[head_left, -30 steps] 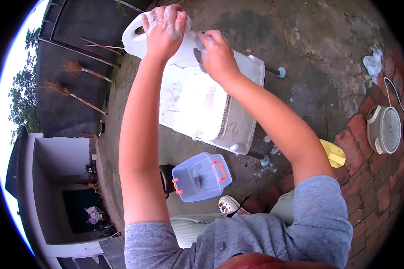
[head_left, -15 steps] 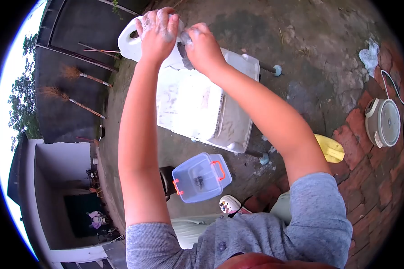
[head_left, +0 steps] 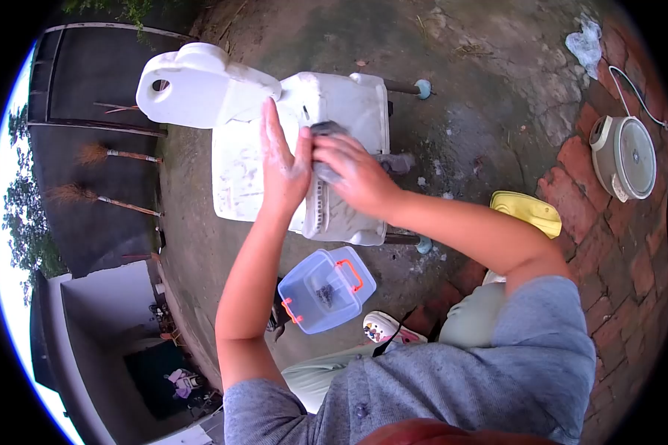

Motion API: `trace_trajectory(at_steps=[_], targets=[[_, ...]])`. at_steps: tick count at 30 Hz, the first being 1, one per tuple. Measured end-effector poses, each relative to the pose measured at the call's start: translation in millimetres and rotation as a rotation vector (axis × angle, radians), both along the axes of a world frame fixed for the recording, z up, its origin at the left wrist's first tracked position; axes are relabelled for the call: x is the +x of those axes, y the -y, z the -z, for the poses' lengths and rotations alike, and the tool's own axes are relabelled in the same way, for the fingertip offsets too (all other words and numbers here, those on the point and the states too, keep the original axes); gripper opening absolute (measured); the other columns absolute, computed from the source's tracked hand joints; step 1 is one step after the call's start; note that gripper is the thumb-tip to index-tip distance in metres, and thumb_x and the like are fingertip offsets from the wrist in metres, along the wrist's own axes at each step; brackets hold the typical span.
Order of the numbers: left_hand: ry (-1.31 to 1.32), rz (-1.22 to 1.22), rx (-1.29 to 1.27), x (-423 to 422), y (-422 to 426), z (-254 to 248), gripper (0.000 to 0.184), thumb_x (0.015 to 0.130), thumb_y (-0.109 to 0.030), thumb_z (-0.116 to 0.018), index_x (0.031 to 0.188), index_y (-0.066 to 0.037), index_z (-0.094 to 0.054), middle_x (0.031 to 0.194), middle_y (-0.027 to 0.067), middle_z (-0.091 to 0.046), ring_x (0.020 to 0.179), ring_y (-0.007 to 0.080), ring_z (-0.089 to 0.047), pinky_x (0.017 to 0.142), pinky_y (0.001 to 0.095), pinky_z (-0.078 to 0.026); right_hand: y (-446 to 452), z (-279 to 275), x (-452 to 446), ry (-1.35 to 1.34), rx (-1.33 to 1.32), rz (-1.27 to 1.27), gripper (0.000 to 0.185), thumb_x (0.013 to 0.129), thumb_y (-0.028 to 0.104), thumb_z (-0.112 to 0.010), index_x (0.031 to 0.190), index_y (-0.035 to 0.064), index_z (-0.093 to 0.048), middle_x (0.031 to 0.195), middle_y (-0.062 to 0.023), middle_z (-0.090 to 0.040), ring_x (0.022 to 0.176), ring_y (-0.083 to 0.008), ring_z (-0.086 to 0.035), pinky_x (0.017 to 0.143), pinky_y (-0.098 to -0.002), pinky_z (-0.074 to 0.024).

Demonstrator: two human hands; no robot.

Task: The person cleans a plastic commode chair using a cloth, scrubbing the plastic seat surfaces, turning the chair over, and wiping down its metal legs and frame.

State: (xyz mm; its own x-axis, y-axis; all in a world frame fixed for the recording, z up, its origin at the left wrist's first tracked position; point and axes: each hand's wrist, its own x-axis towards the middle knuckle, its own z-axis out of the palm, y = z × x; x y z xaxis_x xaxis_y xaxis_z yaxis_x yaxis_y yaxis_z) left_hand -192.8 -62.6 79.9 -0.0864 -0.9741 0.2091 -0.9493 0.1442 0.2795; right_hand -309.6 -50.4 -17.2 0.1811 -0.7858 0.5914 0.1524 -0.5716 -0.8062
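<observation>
A white plastic chair (head_left: 237,167) with grey smudges stands in front of me, its rounded backrest (head_left: 193,85) with a hole at the upper left. My right hand (head_left: 356,174) is closed around a dark grey cloth (head_left: 329,129) and presses it to the chair's ridged part. Close beside it, my left hand (head_left: 283,170) is wet with suds, its fingers stretched out; its thumb side is near the cloth, and I cannot tell whether they touch. Legs with pale blue feet (head_left: 423,89) stick out on the chair's right side.
Below the chair is a clear plastic box (head_left: 315,308) with orange handles, dark bits inside. A yellow container (head_left: 527,211) and a lidded pot (head_left: 623,159) with a white cord are at right. A plastic bag (head_left: 585,46) lies farther off; brooms (head_left: 130,156) lean at left.
Both hands have come down from the backrest to the chair's middle, the cloth staying in my right hand. The left hand has left the backrest. The view has shifted slightly.
</observation>
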Motion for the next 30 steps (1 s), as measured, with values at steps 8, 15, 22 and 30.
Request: trace_trajectory(at_steps=[8, 15, 22, 30], targets=[[-0.498, -0.268, 0.231, 1.5, 22.3, 26.2, 0.072, 0.09, -0.045, -0.043, 0.133, 0.009, -0.02, 0.13, 0.026, -0.036, 0.122, 0.0286, -0.036, 0.099, 0.0306, -0.028, 92.0, 9.5, 36.8, 0.058, -0.149, 0.27, 0.035, 0.076, 0.01, -0.056, 0.11, 0.0062, -0.052, 0.115, -0.0123, -0.051, 0.114, -0.0302, -0.045, 0.096, -0.0412, -0.0344], [-0.294, -0.303, 0.246, -7.7, 17.8, 21.0, 0.071, 0.088, -0.04, -0.048, 0.134, 0.005, -0.019, 0.129, 0.0281, -0.037, 0.122, 0.0325, -0.036, 0.101, 0.0314, -0.026, 133.3, 72.3, 32.4, -0.028, 0.38, 0.456, 0.044, 0.077, 0.011, -0.051, 0.12, 0.0132, -0.047, 0.128, -0.0158, -0.043, 0.115, -0.0332, -0.043, 0.095, -0.0391, -0.0354], [-0.189, -0.224, 0.246, -4.0, 19.6, 20.4, 0.07, 0.089, -0.039, -0.045, 0.137, 0.003, -0.014, 0.13, 0.0281, -0.037, 0.122, 0.0334, -0.038, 0.098, 0.0308, -0.03, -6.6, 54.0, 30.9, -0.133, 0.531, 0.231, 0.056, 0.084, 0.02, -0.05, 0.132, 0.0003, -0.028, 0.135, -0.0274, -0.026, 0.126, -0.0414, -0.026, 0.105, -0.043, -0.0225], [-0.1, -0.185, 0.242, -3.1, 20.8, 20.5, 0.069, 0.09, -0.039, -0.043, 0.137, 0.002, -0.015, 0.128, 0.0305, -0.037, 0.12, 0.0354, -0.04, 0.098, 0.0316, -0.03, 148.4, 83.1, 28.7, 0.006, 0.526, 0.323, 0.055, 0.089, 0.032, -0.041, 0.128, -0.0056, -0.032, 0.134, -0.0241, -0.031, 0.125, -0.0377, -0.029, 0.107, -0.0389, -0.0195]])
